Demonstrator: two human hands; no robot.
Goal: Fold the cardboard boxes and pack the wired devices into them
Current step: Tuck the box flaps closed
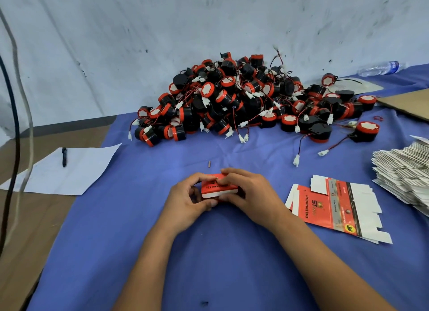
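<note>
We see two bare forearms reaching forward from the near edge over a bench (232, 264) covered in blue cloth. The left hand (185, 201) and the right hand (248, 194) meet near the middle, both curled around one small red and white cardboard box (218, 189). The left thumb and fingers clasp its left end; the right hand's fingers bend over its top and right end. The box sits just above or on the cloth; we cannot tell which.

On the far side lies one large heap of black and red round devices (243, 97) with thin wires and white plugs, too many to count. A few lie loose to its right.

To the right of the hands lies a small pile of flat, unfolded boxes (334, 206), with one printed face showing. At the far right edge is one tall stack of flat white sheets (404, 176).

On the left lies one sheet of white paper (69, 171) with one dark pen (64, 157) on it. Far right lies one clear water bottle (380, 68).
</note>
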